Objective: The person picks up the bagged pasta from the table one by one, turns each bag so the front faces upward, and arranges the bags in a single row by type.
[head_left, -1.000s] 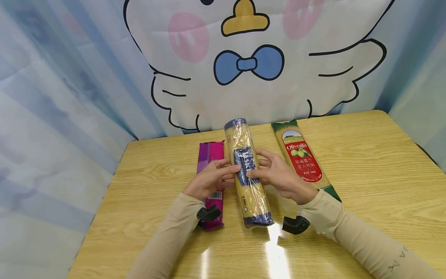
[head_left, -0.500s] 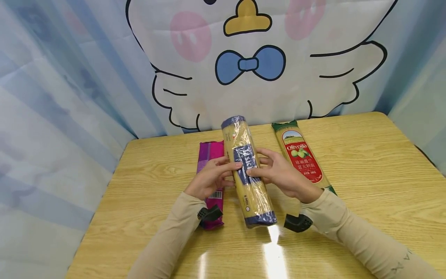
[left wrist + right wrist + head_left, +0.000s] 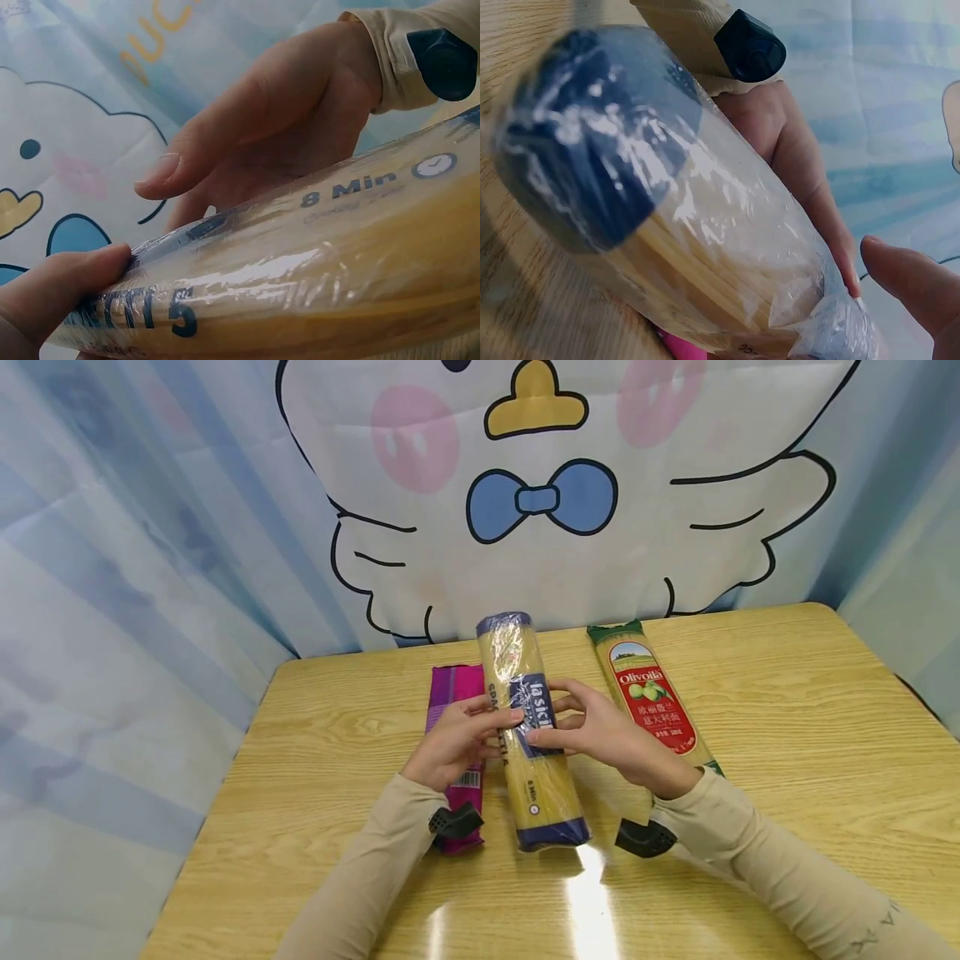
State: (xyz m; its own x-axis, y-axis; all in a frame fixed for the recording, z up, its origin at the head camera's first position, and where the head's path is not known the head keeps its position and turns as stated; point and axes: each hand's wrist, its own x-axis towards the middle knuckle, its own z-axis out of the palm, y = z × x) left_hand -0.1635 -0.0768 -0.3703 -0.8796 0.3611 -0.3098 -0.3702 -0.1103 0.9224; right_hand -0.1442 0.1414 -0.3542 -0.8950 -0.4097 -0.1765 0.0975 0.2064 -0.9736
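Observation:
A clear-wrapped pack of spaghetti with blue ends and a blue label is held tilted over the table, its far end raised. My left hand grips its left side, thumb on the front by the label. On the right side, my right hand has its fingers curled round the pack's edge. The right thumb stands slightly off the wrapper in the right wrist view. The left wrist view shows "8 Min" printed on the spaghetti pack. Fingers behind the pack are partly hidden.
A magenta and purple packet lies left of the held pack, partly covered by my left hand. An Olivoilà spaghetti pack with green ends lies at the right. The wooden table ends at a cartoon curtain.
The spaghetti pack has turned about its long axis: its blue label shifted right and dark lettering appeared along the left side. Both hands stay nearly in place.

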